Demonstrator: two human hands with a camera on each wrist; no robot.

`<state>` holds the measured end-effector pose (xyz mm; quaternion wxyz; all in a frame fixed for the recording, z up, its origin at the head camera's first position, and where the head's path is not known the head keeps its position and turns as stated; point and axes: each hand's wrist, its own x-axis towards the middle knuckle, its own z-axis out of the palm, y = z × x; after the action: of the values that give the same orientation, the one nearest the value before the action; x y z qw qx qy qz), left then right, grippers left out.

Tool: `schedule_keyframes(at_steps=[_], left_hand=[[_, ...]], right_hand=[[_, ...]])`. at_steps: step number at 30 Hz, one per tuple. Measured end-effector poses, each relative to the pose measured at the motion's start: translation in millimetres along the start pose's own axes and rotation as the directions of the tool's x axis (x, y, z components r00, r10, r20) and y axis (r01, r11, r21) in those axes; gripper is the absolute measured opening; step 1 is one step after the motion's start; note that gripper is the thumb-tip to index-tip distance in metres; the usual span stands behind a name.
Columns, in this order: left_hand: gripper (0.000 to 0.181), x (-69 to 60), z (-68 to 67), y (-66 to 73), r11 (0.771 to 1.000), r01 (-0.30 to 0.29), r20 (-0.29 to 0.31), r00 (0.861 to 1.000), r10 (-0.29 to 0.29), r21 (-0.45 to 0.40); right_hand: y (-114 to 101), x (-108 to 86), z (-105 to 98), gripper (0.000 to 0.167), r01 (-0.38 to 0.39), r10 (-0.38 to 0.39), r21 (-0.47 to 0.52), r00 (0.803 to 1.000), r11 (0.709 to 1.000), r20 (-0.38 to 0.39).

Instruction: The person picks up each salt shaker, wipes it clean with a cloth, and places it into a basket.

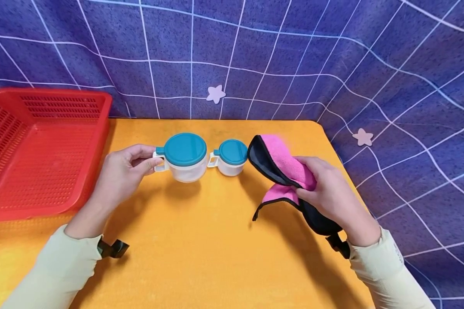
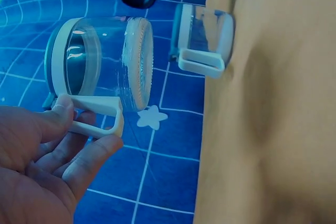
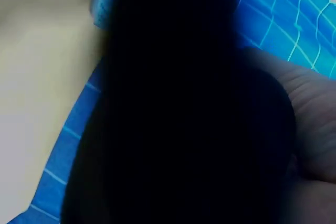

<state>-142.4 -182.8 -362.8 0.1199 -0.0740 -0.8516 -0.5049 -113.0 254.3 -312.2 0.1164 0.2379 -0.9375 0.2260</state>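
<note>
My left hand (image 1: 120,176) pinches the white handle (image 2: 116,114) of a larger clear jar (image 1: 186,171) with a teal lid. The left wrist view shows this jar raised off the table, with a ribbed base. To its right a smaller lidded jar (image 1: 232,154) of the same kind stands on the table, its handle towards the larger one. My right hand (image 1: 330,193) grips a pink cloth (image 1: 284,161) with a black back and edging, bunched and hanging above the table. Dark material (image 3: 178,108) fills most of the right wrist view and hides the fingers there.
A red plastic basket (image 1: 75,206) with slotted sides is at the left of the orange table (image 1: 201,257). Behind and to the right hangs a blue curtain (image 1: 170,51) with white grid lines and star shapes (image 1: 215,94).
</note>
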Motion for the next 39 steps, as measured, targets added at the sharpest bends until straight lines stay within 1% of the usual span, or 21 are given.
schedule_keyframes(at_steps=[4, 7, 11, 18, 24, 29, 34, 39], left_hand=[[0.024, -0.3, -0.7, 6.3, 1.000, -0.017, -0.009, 1.000, 0.017, 0.014], [0.024, -0.7, -1.1, 9.6, 0.999, -0.033, -0.014, 0.999, 0.034, 0.023], [0.023, -1.3, -1.3, 13.3, 0.998, -0.049, -0.011, 0.999, 0.049, 0.025], [0.022, -2.5, -0.6, 18.2, 0.998, -0.055, -0.008, 0.998, 0.055, 0.011], [0.023, -4.3, 1.0, 22.3, 0.998, -0.059, 0.004, 0.998, 0.059, 0.017], [0.023, -5.7, 3.6, 25.5, 0.999, -0.046, 0.024, 0.999, 0.046, 0.011], [0.022, -7.2, 7.8, 28.5, 0.998, -0.059, 0.031, 0.998, 0.059, -0.009], [0.022, -8.8, 10.0, 30.9, 0.997, -0.074, 0.036, 0.997, 0.073, 0.011]], right_hand=[[-7, -0.5, 6, 0.065, 0.049, -0.049, 0.002, 0.998, 0.999, 0.028], [-13, -0.4, 12, 0.065, 0.073, -0.073, 0.010, 0.995, 0.997, 0.060], [-21, 0.0, 21, 0.064, 0.095, -0.098, 0.031, 0.989, 0.995, 0.107], [-33, 3.5, 36, 0.064, 0.123, -0.131, 0.055, 0.975, 0.991, 0.177], [-40, 8.4, 43, 0.064, 0.138, -0.149, 0.068, 0.967, 0.988, 0.205], [-45, 12.2, 48, 0.064, 0.180, -0.185, 0.043, 0.957, 0.983, 0.222], [-50, 17.1, 51, 0.066, 0.220, -0.224, 0.041, 0.948, 0.975, 0.226], [-54, 22.3, 51, 0.066, 0.225, -0.229, 0.044, 0.950, 0.973, 0.213]])
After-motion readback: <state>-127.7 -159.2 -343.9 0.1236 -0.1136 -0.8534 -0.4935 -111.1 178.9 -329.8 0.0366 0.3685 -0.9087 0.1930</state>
